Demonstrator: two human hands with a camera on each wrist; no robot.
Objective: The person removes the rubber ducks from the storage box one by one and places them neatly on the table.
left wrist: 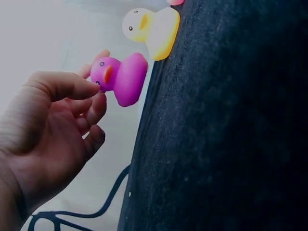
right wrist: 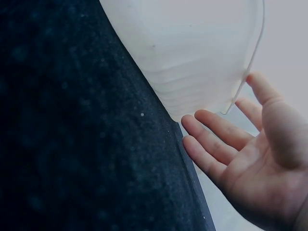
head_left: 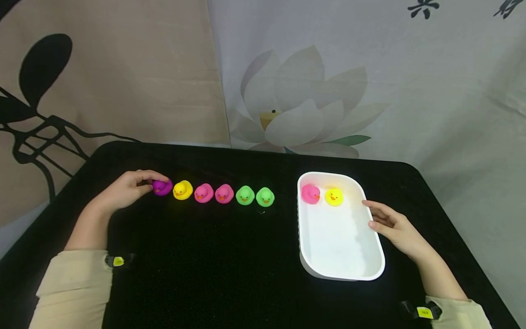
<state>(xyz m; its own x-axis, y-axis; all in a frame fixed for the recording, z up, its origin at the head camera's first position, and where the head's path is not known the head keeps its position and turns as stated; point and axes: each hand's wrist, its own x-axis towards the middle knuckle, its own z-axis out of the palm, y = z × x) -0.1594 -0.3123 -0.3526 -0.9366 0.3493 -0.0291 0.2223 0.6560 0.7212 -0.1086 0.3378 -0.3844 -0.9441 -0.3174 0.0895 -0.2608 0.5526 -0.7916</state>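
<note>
A small purple rubbery duck (head_left: 163,188) is pinched by the left hand (head_left: 125,189), beside a yellow rubbery duck (head_left: 182,190), on or just above the black cloth-like counter (head_left: 197,274); grasping seems the step in hand, and a steady lift is probably called for; a white plastic tray (head_left: 339,251) seems touched at its rim by the right hand (head_left: 394,229), fingers extended; the purple duck's orange beak is shown clearly only by the left wrist view.

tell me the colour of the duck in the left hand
The duck is purple with an orange beak, shown best in the left wrist view.
</note>
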